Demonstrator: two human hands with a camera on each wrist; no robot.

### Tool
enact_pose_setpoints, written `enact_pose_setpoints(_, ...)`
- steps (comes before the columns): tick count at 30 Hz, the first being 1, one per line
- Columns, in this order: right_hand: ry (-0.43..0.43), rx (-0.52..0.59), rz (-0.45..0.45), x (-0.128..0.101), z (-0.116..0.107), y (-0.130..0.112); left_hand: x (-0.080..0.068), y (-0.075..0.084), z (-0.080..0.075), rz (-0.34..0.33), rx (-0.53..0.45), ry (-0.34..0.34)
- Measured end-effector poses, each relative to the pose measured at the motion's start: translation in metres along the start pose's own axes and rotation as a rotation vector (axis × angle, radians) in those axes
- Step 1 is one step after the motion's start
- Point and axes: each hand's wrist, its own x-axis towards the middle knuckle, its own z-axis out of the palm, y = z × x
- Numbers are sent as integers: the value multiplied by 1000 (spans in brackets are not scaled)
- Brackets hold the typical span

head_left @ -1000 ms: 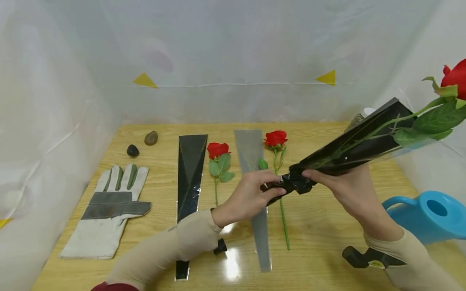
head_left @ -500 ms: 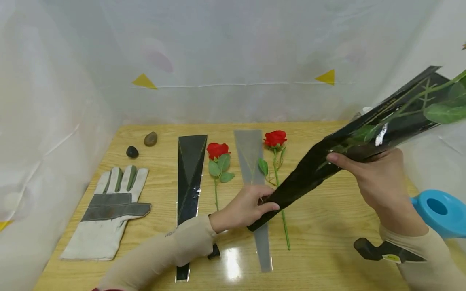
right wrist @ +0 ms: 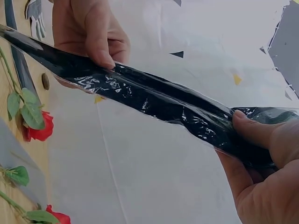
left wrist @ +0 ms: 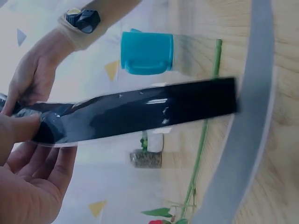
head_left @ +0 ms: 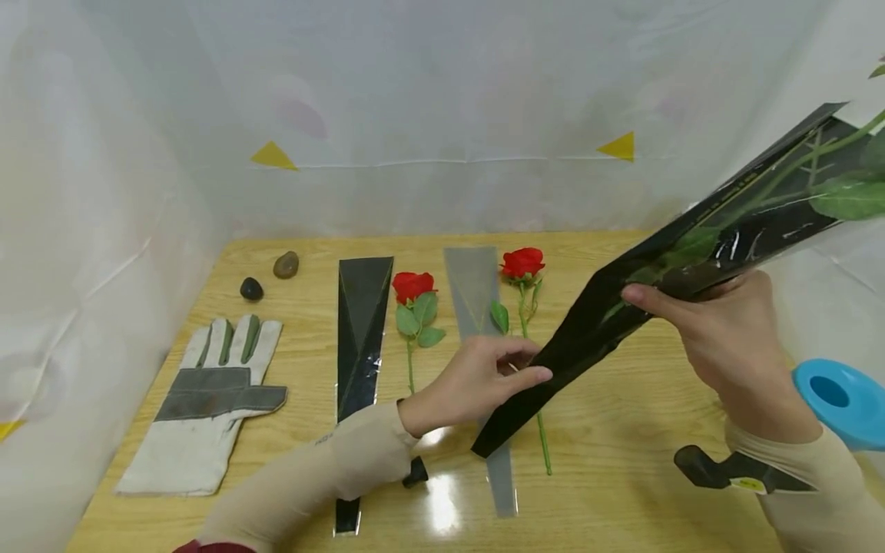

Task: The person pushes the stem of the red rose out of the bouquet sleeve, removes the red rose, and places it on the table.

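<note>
- right hand [head_left: 719,338] has its thumb and fingers wrapped around the long black tapered plastic flower sleeve [head_left: 622,307], roughly mid-length; the sleeve sits up in the air over the wooden bench [head_left: 622,430], slanting up to the right with a green rose stem inside
- left hand [head_left: 477,380] pinches the sleeve's narrow lower end, thumb on top, fingers underneath
- flat on the bench: another black sleeve [head_left: 361,338], a grey translucent sleeve [head_left: 477,307], two red roses [head_left: 412,286] between and beside them; a grey-and-white work glove [head_left: 207,399] far left; two small stones [head_left: 286,263] behind it
- blue watering can [head_left: 840,399] at the right edge
</note>
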Motion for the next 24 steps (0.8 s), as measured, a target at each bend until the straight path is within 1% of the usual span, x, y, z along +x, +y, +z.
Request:
enact_pose_setpoints(4, 24, -18, 35, 0, 4, 1, 4, 3, 5, 59, 35, 24)
enact_pose_setpoints(7, 15, -54, 47, -1, 7, 3, 5, 3, 8, 64, 38, 49)
enact_pose_setpoints(10, -16, -140, 57, -4, 12, 6, 4, 4, 8, 49, 21, 80)
enact_pose_setpoints(13, -67, -246, 71, -7, 16, 10, 4, 5, 8, 42, -16, 101)
enact_pose_setpoints(19, -100, -563, 91, -14, 23, 17, 5, 6, 6, 34, -84, 130)
enact_pose_setpoints(20, -106, -597, 99, -15, 23, 18, 5, 6, 6, 34, -87, 135)
enact_pose_setpoints(22, -125, -620, 112, -16, 24, 21, 5, 6, 6, 34, -88, 141)
enact_pose_setpoints(24, -146, -619, 109, -17, 25, 24, 4, 7, 6, 36, -82, 145)
